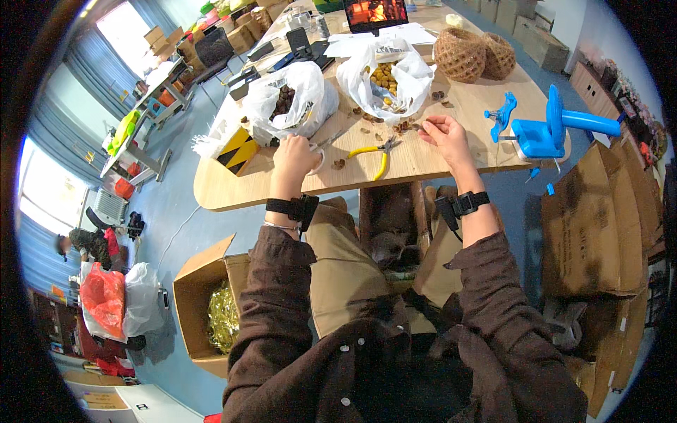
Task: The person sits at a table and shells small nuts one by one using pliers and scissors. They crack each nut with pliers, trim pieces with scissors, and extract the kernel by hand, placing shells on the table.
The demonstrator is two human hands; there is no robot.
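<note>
My left hand (296,156) is at the near side of a white plastic bag (322,100) of dark brown pieces, its fingertips partly hidden. Scissors (332,138) with pale handles lie beside that hand. My right hand (447,136) hovers over the table, thumb and fingers drawn together near some brown shell-like scraps (404,126). Whether either hand holds a small piece I cannot tell. Between them lie yellow-handled pliers (382,150), jaws pointing away from me. Behind, a second white plastic bag (354,71) contains yellow-brown pieces (384,78).
A yellow-and-black striped box (238,152) stands left. Two balls of brown twine (460,55) and a blue hand-cranked winder (537,135) are right. A laptop (375,15) is at the back. An open cardboard box (203,301) sits on the floor; a person (92,243) is far left.
</note>
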